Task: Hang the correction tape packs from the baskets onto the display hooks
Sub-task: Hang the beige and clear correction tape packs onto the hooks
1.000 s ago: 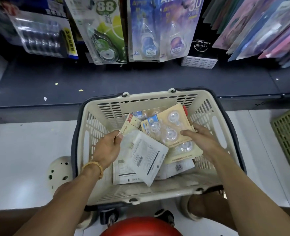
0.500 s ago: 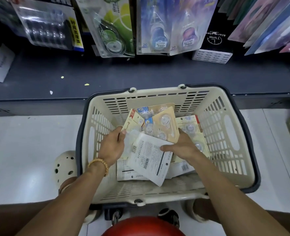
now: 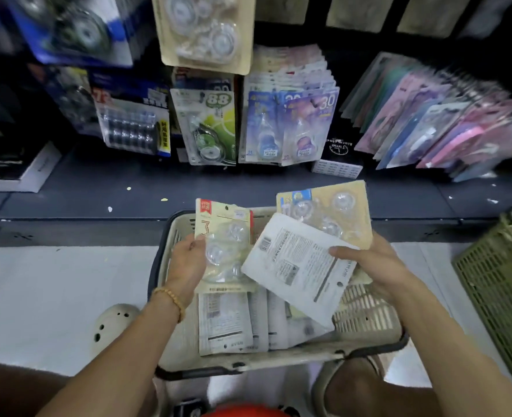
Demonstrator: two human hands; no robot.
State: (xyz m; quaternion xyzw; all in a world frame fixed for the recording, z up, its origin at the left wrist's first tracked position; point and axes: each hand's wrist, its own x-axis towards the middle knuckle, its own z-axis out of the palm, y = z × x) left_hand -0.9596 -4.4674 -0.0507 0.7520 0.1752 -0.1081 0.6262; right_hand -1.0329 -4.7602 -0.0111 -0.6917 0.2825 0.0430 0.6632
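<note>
My left hand (image 3: 186,267) holds a beige correction tape pack (image 3: 223,236) with a red label, face up, lifted above the cream basket (image 3: 366,323). My right hand (image 3: 372,266) grips two packs together: a white one turned back side up (image 3: 296,266) and a beige one (image 3: 335,206) behind it. More packs (image 3: 227,320) lie back side up on the basket floor. Above, a matching beige pack (image 3: 206,31) hangs on the display, its hook hidden.
Rows of hung packs fill the display: a green "88" pack (image 3: 209,127), blue and purple "30" packs (image 3: 290,127), pink packs (image 3: 447,130) at right. A dark shelf ledge (image 3: 98,188) runs below them. A green crate (image 3: 501,296) stands right of the basket.
Both hands have lifted packs up out of the basket; the left one now holds a beige pack apart. The view has tilted up, showing more of the display.
</note>
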